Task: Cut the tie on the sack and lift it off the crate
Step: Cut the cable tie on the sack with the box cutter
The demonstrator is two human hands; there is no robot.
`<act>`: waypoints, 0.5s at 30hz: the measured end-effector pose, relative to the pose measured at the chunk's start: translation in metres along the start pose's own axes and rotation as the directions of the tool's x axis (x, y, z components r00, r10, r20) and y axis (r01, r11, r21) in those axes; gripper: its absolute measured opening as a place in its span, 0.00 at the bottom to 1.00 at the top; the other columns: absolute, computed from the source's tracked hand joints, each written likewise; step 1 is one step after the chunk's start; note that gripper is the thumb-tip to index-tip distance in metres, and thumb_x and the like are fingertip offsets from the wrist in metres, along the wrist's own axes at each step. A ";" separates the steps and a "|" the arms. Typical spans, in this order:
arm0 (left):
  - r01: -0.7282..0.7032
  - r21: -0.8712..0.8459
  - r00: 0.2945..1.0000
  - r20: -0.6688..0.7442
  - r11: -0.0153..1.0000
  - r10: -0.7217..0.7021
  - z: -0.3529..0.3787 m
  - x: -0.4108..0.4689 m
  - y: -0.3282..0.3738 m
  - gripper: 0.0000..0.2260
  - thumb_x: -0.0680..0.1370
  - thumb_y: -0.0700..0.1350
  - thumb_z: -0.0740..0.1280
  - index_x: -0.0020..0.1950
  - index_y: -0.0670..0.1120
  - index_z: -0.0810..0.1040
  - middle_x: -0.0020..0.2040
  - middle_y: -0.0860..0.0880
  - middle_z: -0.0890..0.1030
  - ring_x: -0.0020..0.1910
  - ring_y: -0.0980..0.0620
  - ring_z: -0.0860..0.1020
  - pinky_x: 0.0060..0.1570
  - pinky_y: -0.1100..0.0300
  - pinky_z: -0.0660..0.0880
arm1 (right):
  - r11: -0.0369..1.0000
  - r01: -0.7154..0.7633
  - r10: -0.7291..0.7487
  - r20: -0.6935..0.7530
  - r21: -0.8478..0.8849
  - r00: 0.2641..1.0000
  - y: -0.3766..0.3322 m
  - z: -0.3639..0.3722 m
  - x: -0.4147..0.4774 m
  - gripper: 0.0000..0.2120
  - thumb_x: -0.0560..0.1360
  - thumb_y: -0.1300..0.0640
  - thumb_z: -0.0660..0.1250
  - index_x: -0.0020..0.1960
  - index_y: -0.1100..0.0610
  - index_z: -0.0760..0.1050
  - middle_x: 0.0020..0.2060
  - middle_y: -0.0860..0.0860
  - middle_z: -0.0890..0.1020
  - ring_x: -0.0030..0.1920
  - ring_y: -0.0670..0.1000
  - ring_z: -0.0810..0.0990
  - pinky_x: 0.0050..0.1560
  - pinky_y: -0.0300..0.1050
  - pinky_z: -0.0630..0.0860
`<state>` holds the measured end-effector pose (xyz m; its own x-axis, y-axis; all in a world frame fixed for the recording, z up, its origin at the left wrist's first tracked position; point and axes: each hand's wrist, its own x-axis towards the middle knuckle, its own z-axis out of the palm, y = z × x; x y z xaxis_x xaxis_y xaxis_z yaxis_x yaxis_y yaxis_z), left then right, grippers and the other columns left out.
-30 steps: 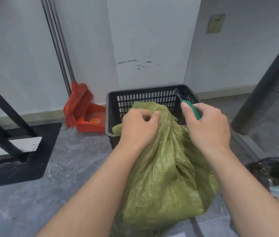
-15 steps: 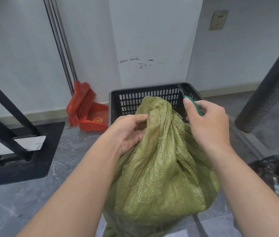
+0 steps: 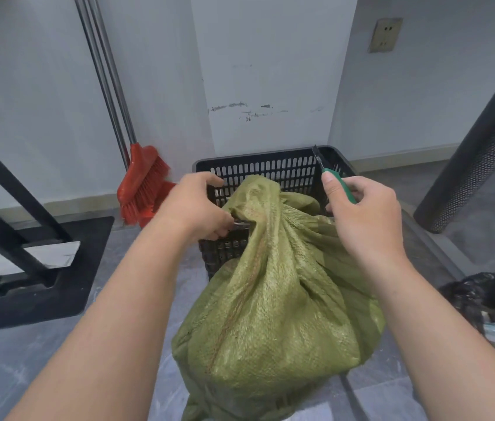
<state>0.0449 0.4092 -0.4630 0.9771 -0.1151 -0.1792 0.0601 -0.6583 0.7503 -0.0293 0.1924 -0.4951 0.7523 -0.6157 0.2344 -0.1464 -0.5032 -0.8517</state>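
With your left hand [image 3: 200, 208] pinching the sack [image 3: 273, 299] neck taut at nine o'clock, bring the knife [image 3: 332, 177] clenched in your right hand [image 3: 364, 220] across, blade angled away from fingers.

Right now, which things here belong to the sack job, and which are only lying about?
For the job: sack, crate, cutter in right hand, left hand at the sack's neck.

Lying about: broom, black bag, wall socket.

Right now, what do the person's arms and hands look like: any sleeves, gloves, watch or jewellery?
Both forearms are bare as far as the frame shows, with no sleeve in view. The left hand and right hand are ungloved. No watch, ring, bracelet or marking is visible on either.
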 end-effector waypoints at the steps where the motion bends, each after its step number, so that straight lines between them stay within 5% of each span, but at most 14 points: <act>1: 0.012 0.028 0.999 -0.041 1.000 -0.011 -0.008 0.002 0.000 0.29 0.72 0.32 0.77 0.71 0.49 0.75 0.36 0.42 0.87 0.36 0.46 0.88 0.42 0.48 0.86 | 1.000 -0.013 0.013 0.010 0.019 1.000 0.000 0.000 0.000 0.22 0.75 0.30 0.64 0.46 0.48 0.82 0.36 0.47 0.85 0.42 0.50 0.85 0.48 0.56 0.81; 7: 0.079 0.166 0.945 -0.327 0.983 -0.020 -0.045 0.008 -0.008 0.07 0.69 0.41 0.77 0.43 0.49 0.83 0.40 0.43 0.86 0.43 0.40 0.86 0.50 0.44 0.84 | 0.995 -0.052 0.048 0.051 0.088 0.998 0.001 -0.003 -0.005 0.19 0.70 0.32 0.71 0.50 0.46 0.80 0.37 0.47 0.86 0.41 0.48 0.85 0.50 0.56 0.81; 15: 0.074 0.153 0.790 -0.612 0.985 0.036 -0.075 -0.008 0.012 0.05 0.69 0.45 0.75 0.44 0.48 0.86 0.47 0.42 0.85 0.51 0.38 0.83 0.55 0.48 0.80 | 0.972 -0.143 0.128 0.087 0.188 0.988 -0.006 -0.002 -0.004 0.11 0.68 0.41 0.71 0.47 0.45 0.79 0.36 0.47 0.87 0.39 0.50 0.86 0.48 0.62 0.83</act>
<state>0.0529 0.4583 -0.4047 0.8993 0.3404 0.2747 0.0999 -0.7712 0.6287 -0.0333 0.1966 -0.4903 0.7802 -0.6202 0.0816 -0.1292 -0.2874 -0.9491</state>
